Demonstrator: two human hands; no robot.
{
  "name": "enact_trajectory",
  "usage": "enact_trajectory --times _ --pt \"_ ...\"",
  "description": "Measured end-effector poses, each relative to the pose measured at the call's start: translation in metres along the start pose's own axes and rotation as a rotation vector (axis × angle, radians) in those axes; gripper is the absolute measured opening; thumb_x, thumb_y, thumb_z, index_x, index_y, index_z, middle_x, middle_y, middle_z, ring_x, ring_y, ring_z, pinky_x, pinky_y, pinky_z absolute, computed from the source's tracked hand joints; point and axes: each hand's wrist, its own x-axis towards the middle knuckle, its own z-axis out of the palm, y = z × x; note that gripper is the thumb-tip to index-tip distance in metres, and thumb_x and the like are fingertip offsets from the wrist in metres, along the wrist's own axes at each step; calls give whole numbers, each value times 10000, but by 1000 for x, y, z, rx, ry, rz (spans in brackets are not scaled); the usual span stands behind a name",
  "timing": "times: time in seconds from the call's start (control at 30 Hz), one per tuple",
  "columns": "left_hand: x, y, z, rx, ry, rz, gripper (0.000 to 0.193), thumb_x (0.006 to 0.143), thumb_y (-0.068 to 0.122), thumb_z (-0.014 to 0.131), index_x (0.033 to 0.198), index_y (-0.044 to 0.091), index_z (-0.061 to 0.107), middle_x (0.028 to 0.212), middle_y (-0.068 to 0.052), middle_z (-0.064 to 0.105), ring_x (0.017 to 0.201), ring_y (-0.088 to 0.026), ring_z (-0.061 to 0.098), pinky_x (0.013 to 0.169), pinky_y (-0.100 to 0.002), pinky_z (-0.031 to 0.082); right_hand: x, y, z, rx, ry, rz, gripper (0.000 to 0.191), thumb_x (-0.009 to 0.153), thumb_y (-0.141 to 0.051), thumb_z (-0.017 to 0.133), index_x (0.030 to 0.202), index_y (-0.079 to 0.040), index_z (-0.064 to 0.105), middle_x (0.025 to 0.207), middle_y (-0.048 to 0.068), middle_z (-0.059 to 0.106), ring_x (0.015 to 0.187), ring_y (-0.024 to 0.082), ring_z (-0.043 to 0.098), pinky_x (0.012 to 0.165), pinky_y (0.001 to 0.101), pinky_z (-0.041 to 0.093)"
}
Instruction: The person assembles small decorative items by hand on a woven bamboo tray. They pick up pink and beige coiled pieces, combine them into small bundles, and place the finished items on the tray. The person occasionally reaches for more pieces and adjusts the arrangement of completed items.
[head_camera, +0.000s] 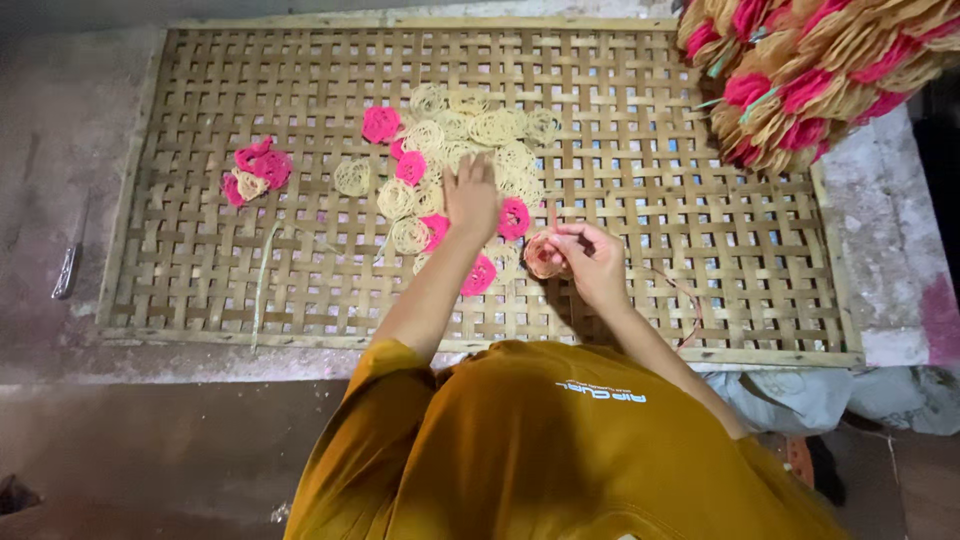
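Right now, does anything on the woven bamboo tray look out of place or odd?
Mostly tidy. A small cluster of pink and cream noodle discs sits apart at the left of the woven bamboo tray, away from the main pile. A metal knife lies off-tray.

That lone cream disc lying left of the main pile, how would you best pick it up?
Probably pinch the cream disc by its outer rim, coming straight down from above. It lies flat on the woven tray, apart from the pile, so its edges are free, and the lacy middle looks fragile.
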Motion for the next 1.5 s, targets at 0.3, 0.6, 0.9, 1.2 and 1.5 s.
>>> enact_trajectory --times 0.3,0.6,0.9,1.2,1.5 --pt "-22 -18 -8 -1117 -198 -522 383 1082 186 503 1338 75 766 1052 -156 809 832 -247 720 787 -473 579 10 -6 11 -218 -47 -19 171 1023 -129 660 955 6 739 765 -16 706 665 25 608 609 196 489" --pt "-63 2 10 -1747 -175 -553 374 1076 222 567 1295 -59 679 1148 -118 747 981 -160 721 903 -345 608 24 -4 29 -308 -31 -3 161 1000 -117 699 901 1 743 692 -21 651 609 19 513 536 217 406" --pt "-78 6 -3 -1625 -271 -65 269 1103 170 576 1244 30 757 1292 -137 752 1218 -176 672 1137 -329 475 22 -6 18 -372 -89 -111 110 977 -82 686 1025 -20 762 834 31 702 700 61 599 617 225 476" --pt "-62 13 -38 -1320 -252 36 289 1010 89 642 1281 143 726 1301 -169 717 1325 -202 608 1076 -333 494 18 6 1 -374 -94 -162 160 1005 -76 665 1130 -27 751 989 54 710 849 96 630 750 238 527" --pt "2 -16 3 -349 -117 142 693 725 137 766 1393 88 589 1359 -128 620 1252 -334 529 978 -494 445 13 6 -1 26 -18 71 181 1017 -79 654 1122 44 736 910 65 752 753 69 645 677 205 524"
